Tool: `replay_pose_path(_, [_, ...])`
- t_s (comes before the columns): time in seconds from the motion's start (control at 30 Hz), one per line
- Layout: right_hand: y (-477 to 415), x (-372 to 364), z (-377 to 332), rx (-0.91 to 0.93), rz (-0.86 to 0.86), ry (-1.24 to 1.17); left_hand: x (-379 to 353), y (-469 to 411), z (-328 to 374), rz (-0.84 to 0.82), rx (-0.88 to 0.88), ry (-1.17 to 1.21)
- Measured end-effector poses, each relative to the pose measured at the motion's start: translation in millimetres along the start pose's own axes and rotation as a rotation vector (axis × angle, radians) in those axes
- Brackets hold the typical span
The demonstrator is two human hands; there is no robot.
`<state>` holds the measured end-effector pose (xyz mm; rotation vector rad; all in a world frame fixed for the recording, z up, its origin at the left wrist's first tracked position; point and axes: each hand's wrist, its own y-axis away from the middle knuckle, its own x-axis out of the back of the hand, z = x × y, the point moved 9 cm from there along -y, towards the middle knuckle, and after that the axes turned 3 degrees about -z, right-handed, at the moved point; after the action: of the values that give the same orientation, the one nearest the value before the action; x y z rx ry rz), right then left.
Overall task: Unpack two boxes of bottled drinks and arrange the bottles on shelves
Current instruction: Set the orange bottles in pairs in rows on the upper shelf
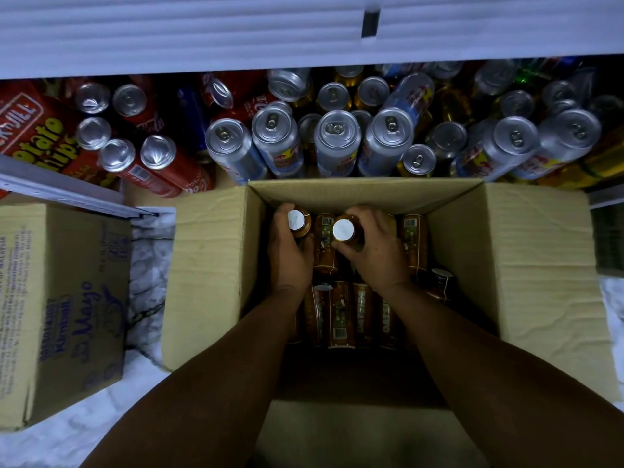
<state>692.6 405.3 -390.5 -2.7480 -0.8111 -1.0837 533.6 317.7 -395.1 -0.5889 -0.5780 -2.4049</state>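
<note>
An open cardboard box (526,265) stands on the floor below me, flaps spread. Several brown bottles with orange labels (341,312) lie inside it. My left hand (290,255) is wrapped around one upright bottle with a white cap (296,220) at the box's far left. My right hand (378,244) grips a second white-capped bottle (343,229) just beside it. Both bottles are raised above the ones lying in the box.
A low shelf beyond the box is crowded with silver and blue cans (337,140) and red cans (148,163). A white shelf edge (304,32) overhangs them. A closed carton (64,309) stands at left on the marble floor (148,265).
</note>
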Motion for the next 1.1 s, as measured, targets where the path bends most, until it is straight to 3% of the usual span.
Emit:
replay_pose_path(0.07, [-0.5,-4.9,-0.5,0.004,-0.039,-0.034,1.9,-3.2,3.8,0.004,-0.035,-0.017])
replay_pose_path(0.23, [5.8,12.6,11.8,-0.220,0.002,-0.194,7.5,4.4,9.6,-0.029,-0.066,0.051])
replay_pose_path(0.33, [15.3,26.7,13.5,-0.262,-0.001,-0.268,13.9,12.3,19.7,-0.074,-0.105,0.071])
replay_pose_path(0.57, [41.9,67.8,-13.6,-0.263,0.023,-0.507,44.0,40.1,60.4,-0.214,-0.160,0.062])
replay_pose_path(0.73, [72.0,89.1,-36.0,-0.280,0.008,-0.600,63.8,67.8,86.1,-0.318,-0.101,0.228])
replay_pose_path(1.1, [125.9,136.8,-88.0,-0.206,0.088,-0.618,103.3,120.2,123.8,-0.341,-0.074,0.343])
